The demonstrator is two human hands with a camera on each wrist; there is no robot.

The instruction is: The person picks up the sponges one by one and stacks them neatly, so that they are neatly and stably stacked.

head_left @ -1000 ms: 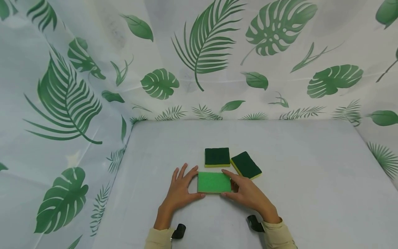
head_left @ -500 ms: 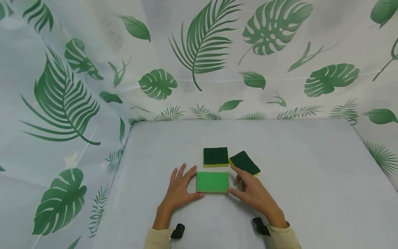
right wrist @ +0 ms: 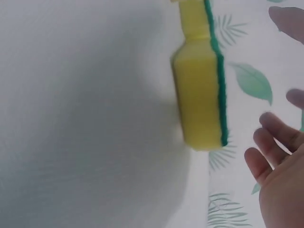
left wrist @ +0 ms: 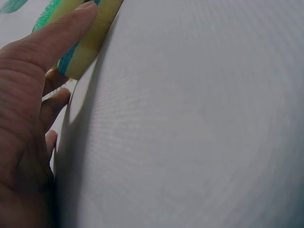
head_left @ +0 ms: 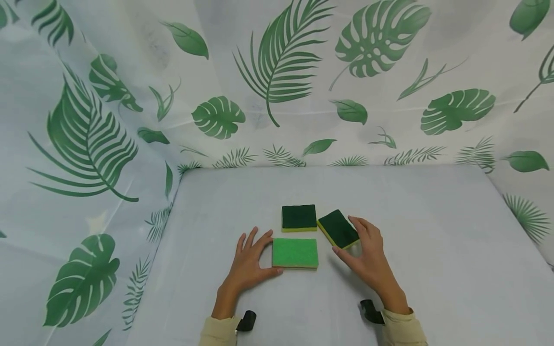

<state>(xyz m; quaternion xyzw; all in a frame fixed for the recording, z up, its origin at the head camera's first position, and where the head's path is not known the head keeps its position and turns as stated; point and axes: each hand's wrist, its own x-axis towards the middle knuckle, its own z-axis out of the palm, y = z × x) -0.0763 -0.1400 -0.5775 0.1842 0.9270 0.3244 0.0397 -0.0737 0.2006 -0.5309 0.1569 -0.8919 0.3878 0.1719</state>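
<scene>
My left hand [head_left: 248, 265] holds the left end of a bright green-topped sponge [head_left: 295, 253], index finger at the far corner and thumb at the near one. From the left wrist, the thumb lies against the layered edge, where a blue layer [left wrist: 68, 61] shows between yellow foam, like two stacked sponges. My right hand [head_left: 371, 254] is spread around a dark green and yellow sponge [head_left: 339, 229] lying askew. Its thumb tip is by the near corner and its fingers are beyond the right side. The right wrist view shows these fingers [right wrist: 259, 166] apart from the yellow foam [right wrist: 199, 99].
Another dark green and yellow sponge [head_left: 299, 217] lies flat just behind the bright green one, its right edge close to the askew sponge. All rest on a white tabletop [head_left: 433, 230]. Leaf-printed white sheeting [head_left: 303, 139] rises behind and at both sides.
My right hand has left the bright green sponge's right end and moved right, its fingers spreading around the askew sponge. My left hand stays at the left end.
</scene>
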